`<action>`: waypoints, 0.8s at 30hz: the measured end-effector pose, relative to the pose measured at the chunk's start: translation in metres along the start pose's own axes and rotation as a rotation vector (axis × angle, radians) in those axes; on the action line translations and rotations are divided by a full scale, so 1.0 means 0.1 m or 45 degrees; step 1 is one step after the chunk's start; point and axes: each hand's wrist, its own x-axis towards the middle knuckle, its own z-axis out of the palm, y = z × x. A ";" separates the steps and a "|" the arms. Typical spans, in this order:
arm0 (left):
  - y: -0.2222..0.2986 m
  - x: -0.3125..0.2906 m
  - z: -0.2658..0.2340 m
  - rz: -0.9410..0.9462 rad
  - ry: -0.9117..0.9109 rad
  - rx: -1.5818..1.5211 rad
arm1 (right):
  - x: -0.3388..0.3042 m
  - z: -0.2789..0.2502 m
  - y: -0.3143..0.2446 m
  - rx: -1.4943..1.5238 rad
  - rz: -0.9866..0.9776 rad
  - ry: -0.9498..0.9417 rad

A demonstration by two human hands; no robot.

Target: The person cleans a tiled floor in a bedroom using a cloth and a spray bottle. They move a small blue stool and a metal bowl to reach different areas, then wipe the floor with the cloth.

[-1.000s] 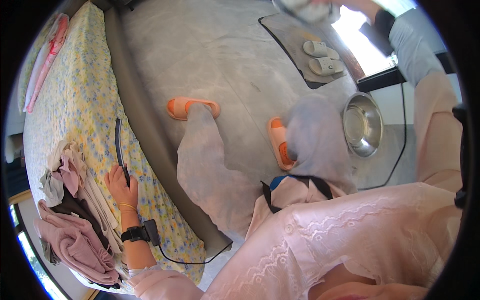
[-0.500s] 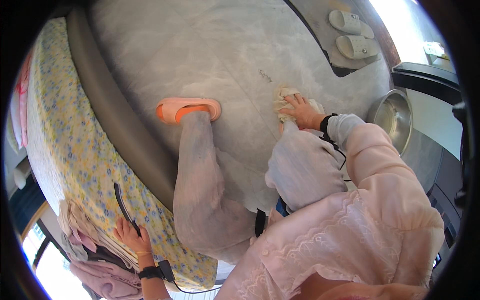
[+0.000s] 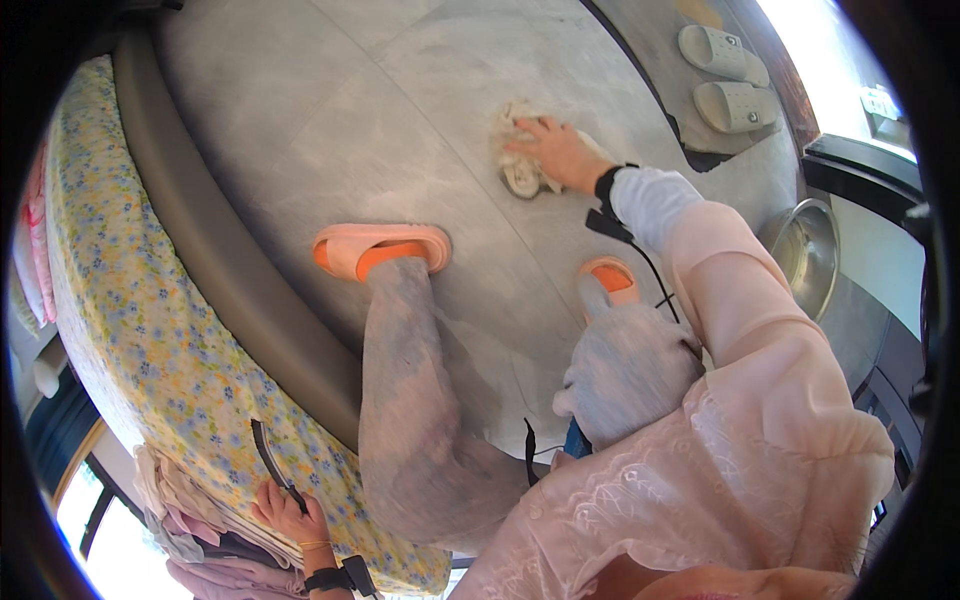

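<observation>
My right hand (image 3: 562, 155) presses a crumpled off-white cloth (image 3: 518, 165) onto the grey tiled floor, its fingers spread over the cloth. That arm reaches forward past my right foot. At the lower left, my left hand (image 3: 290, 512) is at the edge of the flowered bed cover (image 3: 190, 370). A thin black curved strip (image 3: 268, 455) runs up from between its thumb and fingers; its kind I cannot make out. On my feet are orange slippers (image 3: 385, 240), the left beside the bed base and the right partly hidden by my trouser leg.
A long brown bed base (image 3: 200, 230) runs along the left. Folded clothes (image 3: 185, 500) lie on the bed at the lower left. At the right stands a metal basin (image 3: 805, 255), with a pair of white slippers (image 3: 735, 105) on a dark-edged mat farther up.
My right hand has slid the cloth forward and left across the floor, away from my right foot, whose slipper now shows more. My left hand keeps its place on the bed.
</observation>
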 end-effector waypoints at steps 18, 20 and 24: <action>0.00 -0.05 0.01 0.001 0.083 -0.027 | -1.26 -0.54 0.95 1.351 0.942 0.444; -0.01 -0.06 0.01 0.004 0.076 -0.024 | -1.52 -0.41 0.89 1.094 1.007 0.257; -0.03 -0.07 0.03 -0.006 0.054 -0.028 | -1.80 -0.19 0.46 0.224 0.794 0.123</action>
